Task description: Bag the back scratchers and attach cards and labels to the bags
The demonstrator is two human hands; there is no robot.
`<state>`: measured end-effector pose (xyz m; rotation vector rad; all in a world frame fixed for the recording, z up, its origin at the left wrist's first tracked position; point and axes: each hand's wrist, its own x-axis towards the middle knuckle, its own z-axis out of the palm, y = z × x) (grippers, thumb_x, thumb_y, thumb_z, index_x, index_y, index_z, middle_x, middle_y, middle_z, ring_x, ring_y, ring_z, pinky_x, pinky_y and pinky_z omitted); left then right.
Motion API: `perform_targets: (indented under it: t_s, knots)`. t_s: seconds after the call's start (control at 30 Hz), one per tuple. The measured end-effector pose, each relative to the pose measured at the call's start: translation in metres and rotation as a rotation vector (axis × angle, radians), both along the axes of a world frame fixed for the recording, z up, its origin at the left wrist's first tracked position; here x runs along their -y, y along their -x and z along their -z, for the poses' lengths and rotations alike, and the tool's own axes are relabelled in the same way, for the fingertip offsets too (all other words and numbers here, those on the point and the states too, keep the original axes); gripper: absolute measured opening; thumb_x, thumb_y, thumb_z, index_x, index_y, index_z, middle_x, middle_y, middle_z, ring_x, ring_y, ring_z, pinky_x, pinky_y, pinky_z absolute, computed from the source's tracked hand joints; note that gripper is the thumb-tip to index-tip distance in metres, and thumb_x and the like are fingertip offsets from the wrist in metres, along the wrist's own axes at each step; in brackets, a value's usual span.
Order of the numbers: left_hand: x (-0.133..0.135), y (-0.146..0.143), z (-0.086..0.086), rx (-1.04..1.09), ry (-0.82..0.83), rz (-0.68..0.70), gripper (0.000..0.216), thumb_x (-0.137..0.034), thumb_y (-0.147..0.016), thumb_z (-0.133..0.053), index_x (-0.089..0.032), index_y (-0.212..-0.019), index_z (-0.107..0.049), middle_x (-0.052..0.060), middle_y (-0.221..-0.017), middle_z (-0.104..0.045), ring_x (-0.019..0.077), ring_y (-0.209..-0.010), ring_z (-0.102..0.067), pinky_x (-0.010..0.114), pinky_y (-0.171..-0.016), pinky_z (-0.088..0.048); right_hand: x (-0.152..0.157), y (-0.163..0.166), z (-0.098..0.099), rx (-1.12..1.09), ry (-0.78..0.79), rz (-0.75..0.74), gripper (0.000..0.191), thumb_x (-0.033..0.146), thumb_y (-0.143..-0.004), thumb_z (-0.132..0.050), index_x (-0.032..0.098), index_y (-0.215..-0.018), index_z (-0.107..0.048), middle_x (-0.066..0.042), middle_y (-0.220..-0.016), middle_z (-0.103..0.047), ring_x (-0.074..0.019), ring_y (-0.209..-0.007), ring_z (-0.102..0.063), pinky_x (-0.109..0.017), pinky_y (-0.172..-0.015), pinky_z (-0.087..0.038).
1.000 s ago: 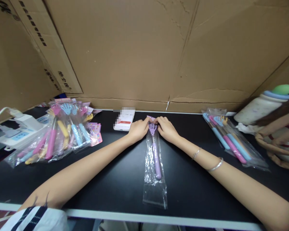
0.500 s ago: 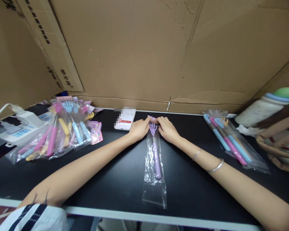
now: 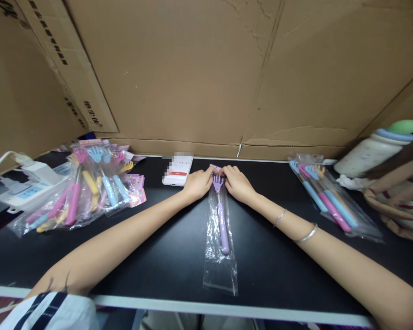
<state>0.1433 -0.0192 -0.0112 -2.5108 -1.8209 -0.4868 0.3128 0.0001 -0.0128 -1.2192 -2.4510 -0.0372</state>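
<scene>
At the far end of a clear plastic sleeve [image 3: 221, 238] lying lengthwise on the black tabletop [image 3: 158, 247], both hands meet over its mouth. Left hand [image 3: 197, 183] and right hand [image 3: 238, 184] pinch the top edge of the sleeve, together with a small purple card [image 3: 214, 167] that shows just beyond the fingertips; each grasp is closed on the sleeve's rim, fingertips nearly touching above the claw-shaped head of the purple back scratcher [image 3: 221, 211] inside.

Compared with the views half a second and one second earlier, hands, sleeve and scratcher sit in almost the same place; only the camera has drifted slightly. By this reading the work at the sleeve's mouth is a fine, stationary one, probably folding or sealing the top, and it is not finished.

Contents: the sleeve holds a single scratcher, head toward the hands, handle toward the near table edge, with an empty stretch of film below the handle. Left of the sleeve lies a heap of filled sleeves [image 3: 79, 192] with pink, yellow and blue scratchers, beside a white power strip [image 3: 27, 188]. Just left of the hands rests a white phone [image 3: 177, 170]. Right of the sleeve lies a second, smaller batch of bagged scratchers [image 3: 330, 201], and beyond it a pale bottle [image 3: 375, 153] on its side. Cardboard walls [image 3: 192, 78] enclose the table.
</scene>
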Motion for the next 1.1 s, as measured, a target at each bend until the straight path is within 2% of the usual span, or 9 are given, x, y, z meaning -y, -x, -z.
perform_targets:
  t_s: [0.33, 0.67, 0.77, 0.93, 1.1]
  knots:
    - [0.0, 0.0, -0.001, -0.003, 0.009, -0.003, 0.031, -0.027, -0.094, -0.029, -0.025, -0.119, -0.048, 0.006, -0.096, -0.067, 0.0223, -0.091, -0.063, 0.031, -0.076, -0.047, -0.005, -0.006, 0.0, 0.033, 0.023, -0.026, 0.027, 0.009, -0.08, -0.039, 0.019, -0.101, -0.052, -0.009, -0.105, -0.058, -0.0241, -0.094, -0.048, -0.037, -0.078, -0.041]
    - [-0.001, 0.0, 0.002, 0.009, -0.013, 0.005, 0.03, -0.027, -0.094, -0.029, -0.025, -0.117, -0.048, 0.005, -0.097, -0.067, 0.0226, -0.092, -0.063, 0.031, -0.075, -0.046, -0.003, -0.005, 0.0, 0.051, 0.0, -0.03, 0.027, 0.009, -0.079, -0.039, 0.018, -0.1, -0.052, -0.01, -0.103, -0.057, -0.0245, -0.094, -0.047, -0.037, -0.078, -0.041]
    - [0.0, -0.001, 0.001, 0.032, -0.029, 0.007, 0.03, -0.032, -0.095, -0.028, -0.025, -0.115, -0.049, 0.004, -0.094, -0.068, 0.0225, -0.089, -0.064, 0.031, -0.073, -0.046, -0.003, -0.005, -0.001, 0.038, 0.0, -0.032, 0.026, 0.009, -0.078, -0.039, 0.018, -0.099, -0.052, -0.01, -0.102, -0.058, -0.0241, -0.094, -0.048, -0.036, -0.077, -0.041]
    - [0.001, -0.002, -0.001, 0.144, -0.002, 0.028, 0.032, -0.048, -0.089, -0.04, -0.025, -0.108, -0.052, 0.0, -0.077, -0.067, 0.0211, -0.081, -0.064, 0.028, -0.069, -0.045, -0.007, -0.007, 0.002, -0.07, 0.037, -0.034, 0.026, 0.007, -0.075, -0.042, 0.019, -0.096, -0.053, -0.008, -0.1, -0.06, -0.0229, -0.093, -0.049, -0.036, -0.079, -0.041]
    - [0.0, -0.001, -0.001, 0.305, 0.025, 0.073, 0.026, -0.041, -0.081, -0.054, -0.025, -0.102, -0.054, -0.004, -0.073, -0.066, 0.0175, -0.079, -0.062, 0.025, -0.068, -0.044, -0.021, -0.012, 0.011, -0.301, 0.133, -0.05, 0.026, 0.007, -0.072, -0.047, 0.021, -0.094, -0.052, -0.003, -0.094, -0.063, -0.0205, -0.093, -0.053, -0.037, -0.083, -0.042]
